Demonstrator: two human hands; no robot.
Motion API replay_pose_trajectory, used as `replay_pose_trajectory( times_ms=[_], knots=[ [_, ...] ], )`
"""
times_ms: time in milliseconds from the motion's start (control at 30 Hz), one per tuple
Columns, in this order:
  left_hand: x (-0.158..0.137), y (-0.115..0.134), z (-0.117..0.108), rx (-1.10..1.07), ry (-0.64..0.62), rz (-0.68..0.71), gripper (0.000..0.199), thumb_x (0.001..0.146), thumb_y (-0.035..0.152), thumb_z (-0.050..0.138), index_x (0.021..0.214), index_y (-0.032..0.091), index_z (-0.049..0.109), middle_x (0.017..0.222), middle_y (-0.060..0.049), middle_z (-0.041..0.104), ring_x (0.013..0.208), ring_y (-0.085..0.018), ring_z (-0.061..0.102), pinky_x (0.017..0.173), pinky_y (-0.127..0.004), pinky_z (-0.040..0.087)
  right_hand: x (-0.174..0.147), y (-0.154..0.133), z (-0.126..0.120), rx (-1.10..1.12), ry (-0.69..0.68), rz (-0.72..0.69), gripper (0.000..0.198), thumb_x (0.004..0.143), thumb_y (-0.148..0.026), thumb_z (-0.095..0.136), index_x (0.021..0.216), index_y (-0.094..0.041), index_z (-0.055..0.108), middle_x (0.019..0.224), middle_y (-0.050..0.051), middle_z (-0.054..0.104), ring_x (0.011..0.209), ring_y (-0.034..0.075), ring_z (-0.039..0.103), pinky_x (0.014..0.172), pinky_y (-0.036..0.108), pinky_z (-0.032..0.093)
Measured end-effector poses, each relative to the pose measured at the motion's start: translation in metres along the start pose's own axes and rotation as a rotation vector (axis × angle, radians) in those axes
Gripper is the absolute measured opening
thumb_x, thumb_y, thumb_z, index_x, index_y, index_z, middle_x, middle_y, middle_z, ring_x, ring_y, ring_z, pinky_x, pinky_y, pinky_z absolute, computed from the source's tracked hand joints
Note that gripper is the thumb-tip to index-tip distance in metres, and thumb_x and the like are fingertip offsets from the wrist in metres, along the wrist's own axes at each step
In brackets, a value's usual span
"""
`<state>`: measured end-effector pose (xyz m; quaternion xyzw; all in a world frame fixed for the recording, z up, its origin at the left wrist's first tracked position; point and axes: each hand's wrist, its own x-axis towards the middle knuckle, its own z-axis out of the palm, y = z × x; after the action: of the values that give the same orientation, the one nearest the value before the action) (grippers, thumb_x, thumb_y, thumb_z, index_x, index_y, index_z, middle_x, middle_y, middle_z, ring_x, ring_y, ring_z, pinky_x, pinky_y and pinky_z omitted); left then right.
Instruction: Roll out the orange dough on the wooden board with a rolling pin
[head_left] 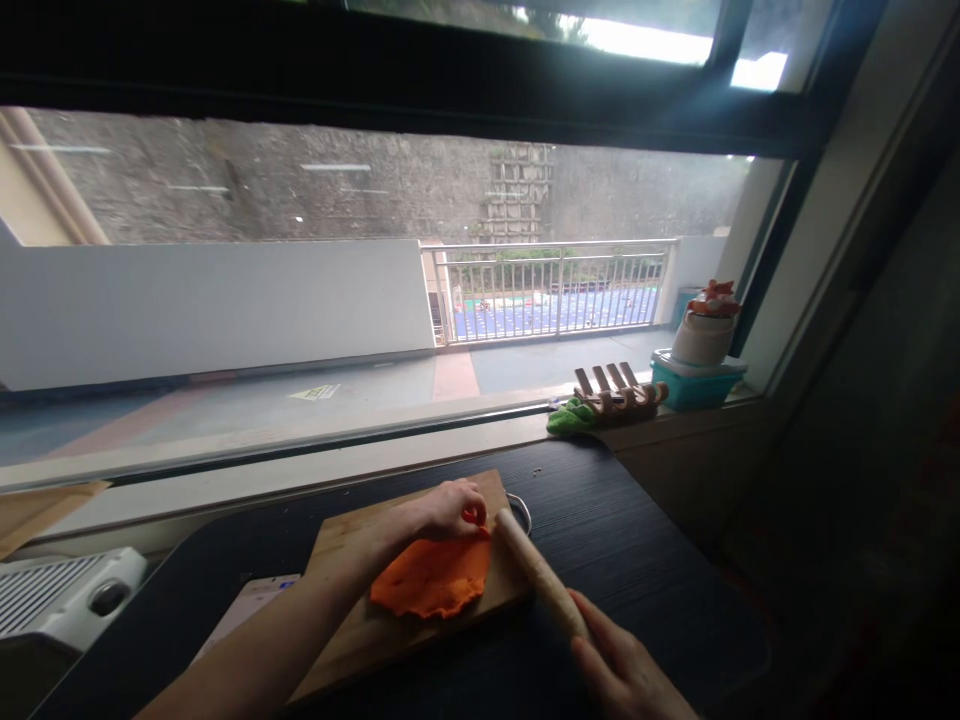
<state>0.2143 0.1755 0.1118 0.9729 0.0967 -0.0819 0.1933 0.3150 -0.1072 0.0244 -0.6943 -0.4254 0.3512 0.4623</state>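
Observation:
A flat sheet of orange dough (431,580) with an uneven edge lies on a wooden cutting board (345,545). My left hand (452,508) pinches the far right edge of this sheet, and a bit of orange shows between the fingers. My right hand (619,655) is wrapped round the near end of a pale wooden rolling pin (541,575). The pin slants up and to the left, its far end close to the board's right edge beside my left hand. Whether the pin touches the board cannot be made out.
The board rests on a dark table (630,540), its metal ring handle (523,512) at the far right corner. A phone-like flat thing (251,605) lies partly under my left forearm. On the windowsill are a green cloth (571,417), a wooden rack (619,392) and a teal box (694,385).

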Motion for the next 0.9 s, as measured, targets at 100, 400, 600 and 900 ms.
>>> replay_pose_trajectory(
  times_ms=[100,400,600,900],
  knots=[
    [0.001,-0.007,0.000,-0.050,-0.002,0.013,0.010,0.075,0.025,0.060,0.077,0.021,0.068,0.089,-0.001,0.062,0.083,-0.015,0.057,0.073,-0.022,0.045,-0.004,-0.001,0.003,0.029,-0.024,0.002,0.069,0.080,-0.064,0.049,0.133,-0.019,0.054,0.117,0.008,0.065,0.110,0.027,0.058,0.096,0.036,0.043],
    [0.002,-0.026,0.008,-0.166,-0.046,-0.037,0.025,0.077,0.028,0.053,0.096,0.019,0.067,0.093,-0.002,0.068,0.081,-0.016,0.062,0.070,-0.023,0.048,-0.006,-0.006,0.013,0.081,0.015,0.079,0.072,0.081,-0.069,0.043,0.133,-0.020,0.053,0.101,0.007,0.068,0.091,0.023,0.063,0.083,0.033,0.049],
    [-0.008,-0.029,-0.008,-0.322,-0.013,-0.109,0.045,0.080,0.041,0.053,0.120,0.020,0.058,0.125,-0.005,0.061,0.108,-0.020,0.058,0.089,-0.026,0.046,-0.007,0.001,0.015,0.180,0.004,0.119,0.081,0.078,-0.073,0.044,0.138,-0.018,0.045,0.084,0.006,0.066,0.071,0.019,0.064,0.066,0.029,0.052],
    [-0.049,-0.068,0.003,-0.007,0.120,-0.523,0.046,0.087,0.039,0.033,0.121,0.017,0.055,0.131,-0.013,0.055,0.121,-0.026,0.049,0.102,-0.036,0.036,0.016,0.009,0.058,0.223,0.264,0.085,0.079,0.085,-0.067,0.036,0.144,-0.015,0.030,0.109,0.012,0.063,0.052,0.015,0.063,0.059,0.032,0.053]
  ],
)
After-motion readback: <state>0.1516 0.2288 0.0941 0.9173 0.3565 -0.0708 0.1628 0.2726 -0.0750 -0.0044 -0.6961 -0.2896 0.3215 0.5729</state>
